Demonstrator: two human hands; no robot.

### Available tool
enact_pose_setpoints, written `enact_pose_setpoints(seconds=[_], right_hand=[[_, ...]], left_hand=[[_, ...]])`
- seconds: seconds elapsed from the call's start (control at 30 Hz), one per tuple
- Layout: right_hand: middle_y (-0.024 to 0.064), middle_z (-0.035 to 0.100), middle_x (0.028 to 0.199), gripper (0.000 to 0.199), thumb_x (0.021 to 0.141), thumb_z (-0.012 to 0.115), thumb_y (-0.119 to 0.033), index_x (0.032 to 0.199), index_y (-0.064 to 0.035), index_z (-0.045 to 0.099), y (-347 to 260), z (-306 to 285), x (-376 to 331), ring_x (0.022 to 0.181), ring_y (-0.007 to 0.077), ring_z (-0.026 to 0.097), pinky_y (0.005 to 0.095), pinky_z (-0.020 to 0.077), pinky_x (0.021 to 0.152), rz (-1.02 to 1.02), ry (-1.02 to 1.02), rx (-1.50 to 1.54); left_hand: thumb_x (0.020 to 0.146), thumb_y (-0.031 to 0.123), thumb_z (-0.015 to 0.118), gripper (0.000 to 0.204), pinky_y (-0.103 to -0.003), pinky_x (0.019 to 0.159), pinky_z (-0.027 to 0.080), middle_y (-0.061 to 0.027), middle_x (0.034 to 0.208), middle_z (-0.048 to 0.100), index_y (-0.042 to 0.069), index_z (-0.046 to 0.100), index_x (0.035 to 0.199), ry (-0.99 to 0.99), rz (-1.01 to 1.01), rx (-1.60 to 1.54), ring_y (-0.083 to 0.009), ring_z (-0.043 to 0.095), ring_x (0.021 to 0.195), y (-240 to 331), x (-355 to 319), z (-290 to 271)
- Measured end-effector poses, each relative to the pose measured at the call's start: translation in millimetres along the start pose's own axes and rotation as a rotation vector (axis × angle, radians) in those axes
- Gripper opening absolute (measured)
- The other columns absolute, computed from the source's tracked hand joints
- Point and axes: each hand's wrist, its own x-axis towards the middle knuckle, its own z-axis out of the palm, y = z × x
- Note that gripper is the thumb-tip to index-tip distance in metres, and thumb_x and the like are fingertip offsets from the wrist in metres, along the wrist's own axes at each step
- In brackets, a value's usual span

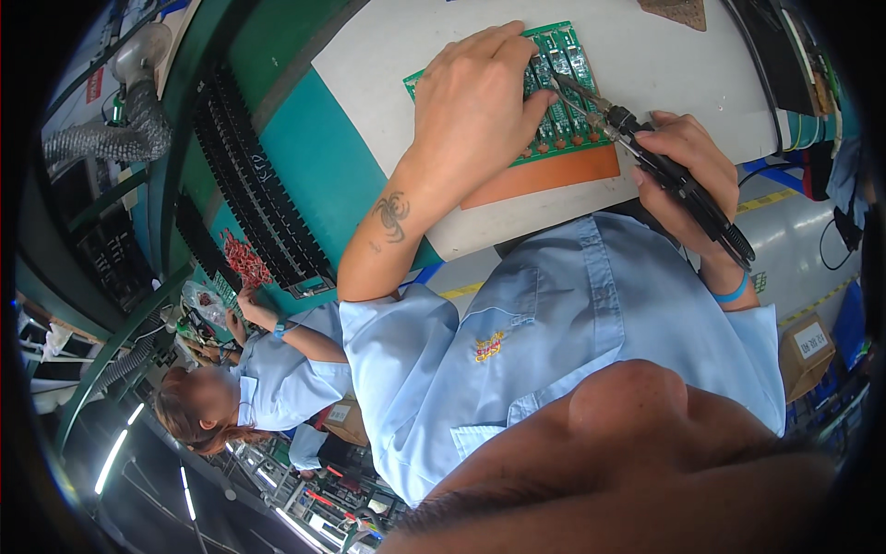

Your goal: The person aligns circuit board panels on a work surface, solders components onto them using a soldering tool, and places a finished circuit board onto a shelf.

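A white-topped bench (646, 65) is edged by a teal conveyor frame (314, 166); grey floor (794, 240) is marked with yellow lines; strip lights (111, 462) are lit.

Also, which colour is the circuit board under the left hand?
The circuit board is green; below it lies an orange sheet. The head view shows it best.

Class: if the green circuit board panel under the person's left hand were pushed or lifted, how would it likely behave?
The green circuit board panel looks thin and flat, so probably stiff and light. Lying on a smooth orange mat, it might slide; the left hand presses it down. Its small mounted parts seem fragile.
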Motion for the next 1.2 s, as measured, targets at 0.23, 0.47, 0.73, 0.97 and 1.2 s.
enact_pose_setpoints(seconds=[0.23, 0.47, 0.73, 0.97, 1.2], right_hand=[[0.0109, 0.073, 0.09, 0.043, 0.07, 0.076, 0.006, 0.113, 0.0017, 0.073, -3.7, 1.2, 1.4, 0.081, 0.0256, 0.062, 0.0456, 0.0522, 0.1, 0.014, 0.006, 0.005], [0.0165, 0.071, 0.093, 0.038, 0.073, 0.074, 0.005, 0.111, 0.0036, 0.071, -2.8, -6.0, -7.2, 0.088, 0.0311, 0.064, 0.0522, 0.0515, 0.103, 0.019, 0.005, 0.018], [0.0169, 0.071, 0.093, 0.038, 0.073, 0.075, 0.004, 0.111, 0.0037, 0.071, -3.8, -4.5, -11.2, 0.089, 0.0317, 0.064, 0.0524, 0.0519, 0.102, 0.006, 0.015, 0.007], [0.0111, 0.072, 0.086, 0.042, 0.069, 0.075, 0.008, 0.111, 0.0028, 0.073, -6.2, 2.3, -2.6, 0.079, 0.0258, 0.062, 0.046, 0.0524, 0.101, -0.023, 0.035, 0.009], [0.0108, 0.07, 0.083, 0.042, 0.07, 0.076, 0.006, 0.112, 0.0019, 0.073, -3.4, 5.9, 3.5, 0.079, 0.0256, 0.062, 0.0451, 0.0525, 0.099, -0.023, -0.015, 0.012]], left_hand=[[0.074, 0.016, 0.086, 0.035, -0.039, 0.095, 0.055, -0.012, 0.126, 0.073, 0.0, 0.074, 0.102, 0.001, 0.001, 0.009, -0.0302, 0.071, 0.109, 0.7, 0.3, -1.2], [0.073, 0.015, 0.086, 0.034, -0.038, 0.094, 0.055, -0.0104, 0.124, 0.073, 0.0, 0.073, 0.101, -0.064, -0.045, 0.037, -0.0303, 0.072, 0.107, 7.6, 3.6, -13.0], [0.073, 0.017, 0.086, 0.036, -0.041, 0.098, 0.053, -0.0105, 0.127, 0.072, 0.001, 0.073, 0.104, -0.041, -0.034, -0.03, -0.0302, 0.07, 0.111, -4.7, 0.5, -5.8], [0.074, 0.017, 0.086, 0.038, -0.042, 0.101, 0.052, -0.0119, 0.13, 0.071, 0.002, 0.073, 0.106, 0.032, 0.018, -0.069, -0.0306, 0.068, 0.116, -11.0, -4.6, -7.0], [0.073, 0.017, 0.086, 0.037, -0.042, 0.103, 0.051, -0.0127, 0.13, 0.071, 0.001, 0.073, 0.105, -0.074, -0.059, -0.027, -0.031, 0.068, 0.118, -2.3, -6.0, -18.0]])
